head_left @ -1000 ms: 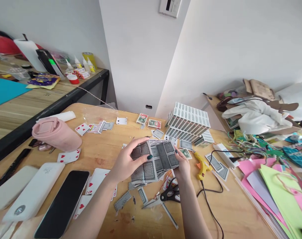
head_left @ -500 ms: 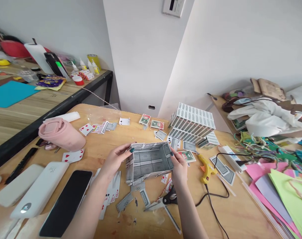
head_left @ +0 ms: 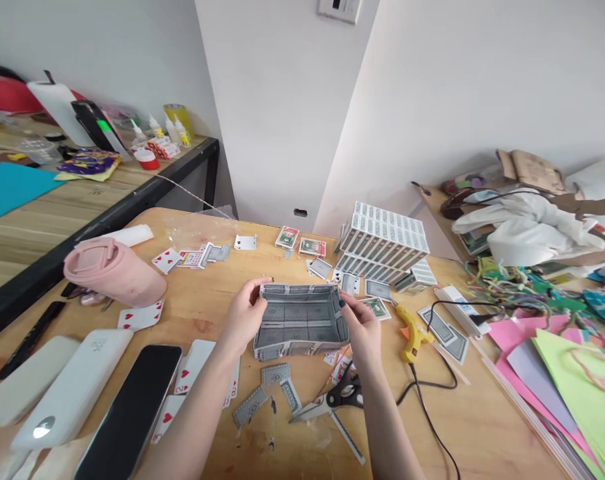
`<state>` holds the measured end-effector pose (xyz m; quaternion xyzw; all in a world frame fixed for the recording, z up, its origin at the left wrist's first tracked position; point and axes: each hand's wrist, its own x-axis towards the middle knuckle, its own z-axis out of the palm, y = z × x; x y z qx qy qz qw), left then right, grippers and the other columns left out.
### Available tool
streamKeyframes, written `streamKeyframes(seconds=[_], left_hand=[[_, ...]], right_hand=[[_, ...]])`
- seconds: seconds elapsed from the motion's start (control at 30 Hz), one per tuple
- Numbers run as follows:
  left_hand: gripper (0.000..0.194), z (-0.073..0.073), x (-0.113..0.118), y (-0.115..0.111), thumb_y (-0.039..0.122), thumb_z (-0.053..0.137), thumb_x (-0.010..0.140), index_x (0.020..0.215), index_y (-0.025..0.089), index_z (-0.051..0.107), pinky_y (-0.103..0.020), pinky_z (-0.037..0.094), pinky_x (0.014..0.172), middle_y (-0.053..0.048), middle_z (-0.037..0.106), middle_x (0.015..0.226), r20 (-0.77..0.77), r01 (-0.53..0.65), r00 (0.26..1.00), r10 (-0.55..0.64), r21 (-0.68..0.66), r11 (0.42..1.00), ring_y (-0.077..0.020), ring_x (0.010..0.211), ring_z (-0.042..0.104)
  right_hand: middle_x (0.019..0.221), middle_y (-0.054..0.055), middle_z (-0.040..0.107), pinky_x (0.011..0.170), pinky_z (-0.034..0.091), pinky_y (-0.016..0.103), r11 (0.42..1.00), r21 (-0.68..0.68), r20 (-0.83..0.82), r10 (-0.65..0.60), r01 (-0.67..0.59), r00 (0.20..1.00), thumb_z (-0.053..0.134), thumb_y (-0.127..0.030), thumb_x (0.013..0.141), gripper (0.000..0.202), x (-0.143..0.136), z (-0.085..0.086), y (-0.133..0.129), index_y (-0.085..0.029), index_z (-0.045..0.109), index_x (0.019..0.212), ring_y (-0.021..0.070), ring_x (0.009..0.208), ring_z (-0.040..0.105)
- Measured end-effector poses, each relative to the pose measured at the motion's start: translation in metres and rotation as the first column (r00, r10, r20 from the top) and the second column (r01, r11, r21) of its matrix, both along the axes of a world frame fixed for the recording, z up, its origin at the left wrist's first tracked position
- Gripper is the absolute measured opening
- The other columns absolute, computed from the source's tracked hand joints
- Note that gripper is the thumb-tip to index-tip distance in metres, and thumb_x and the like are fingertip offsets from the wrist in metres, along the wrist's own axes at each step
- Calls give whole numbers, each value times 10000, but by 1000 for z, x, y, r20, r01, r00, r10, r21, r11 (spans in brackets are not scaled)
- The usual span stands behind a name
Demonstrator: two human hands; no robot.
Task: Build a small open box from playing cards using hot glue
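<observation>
An open-topped box made of grey-backed playing cards (head_left: 297,320) is held between my two hands above the table, its inside facing me. My left hand (head_left: 246,313) grips the left wall, with the thumb near the upper left corner. On the other side, my right hand (head_left: 361,321) pinches the right wall near its upper corner. Just below the box lie cut card pieces (head_left: 250,405) and a pair of scissors (head_left: 327,403) with black handles, partly covered by my right forearm. A yellow glue gun (head_left: 412,337) rests to the right of my right hand.
Behind the box stands a stack of card packs (head_left: 385,237). To the left are a phone (head_left: 132,407), a white power bank (head_left: 75,390) and a pink rolled case (head_left: 117,270). Coloured paper (head_left: 577,387), a power strip (head_left: 460,310) and a black cable (head_left: 427,427) lie on the right.
Both hands have turned the box a little, so its long side now lies more level and square to me. The left grip has shifted on the wall. The view has moved slightly.
</observation>
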<state>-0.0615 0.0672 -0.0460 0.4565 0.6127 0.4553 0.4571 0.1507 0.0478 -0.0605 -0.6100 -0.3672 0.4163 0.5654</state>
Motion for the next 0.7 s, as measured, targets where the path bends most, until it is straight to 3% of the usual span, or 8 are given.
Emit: streamKeyframes(seconds=[0.17,0.27,0.37,0.47,0.7], left_hand=[[371,-10,7,10,150,411,748,1070,194,589,-333,425,981,-58,639,1190,-32,47,998,-45,57,997,-188,1084,593],[336,-13,7,12,174,398,791,1049,225,608,-327,426,964,-39,651,1164,-135,65,989,-51,103,992,-191,1075,592],[307,-15,5,12,188,393,817,1010,251,623,-339,443,907,-25,673,1097,-284,80,958,-40,132,988,-200,992,615],[281,-14,4,13,195,408,814,974,256,631,-332,458,857,-19,687,1039,-349,88,937,-29,156,984,-197,910,631],[238,-15,4,15,208,434,793,897,238,646,-312,464,826,-28,704,985,-344,90,939,-15,202,975,-199,910,638]], right_hand=[[1201,73,657,1002,410,413,994,27,104,99,-102,990,630,-302,699,440,6,1,15,-210,661,1128,256,1152,571],[1165,61,675,1023,373,412,990,4,291,133,-141,947,534,-274,751,372,5,-2,17,-215,687,1085,252,1142,571],[1102,55,698,950,413,399,988,1,404,142,-155,904,475,-283,784,344,6,-5,15,-231,698,1040,250,1053,607],[1015,46,718,886,438,373,983,3,435,164,-184,885,485,-329,793,300,8,-4,14,-239,707,973,247,984,622],[843,42,725,763,444,308,988,-3,452,141,-157,881,493,-428,806,301,6,-1,18,-223,709,844,231,845,624]])
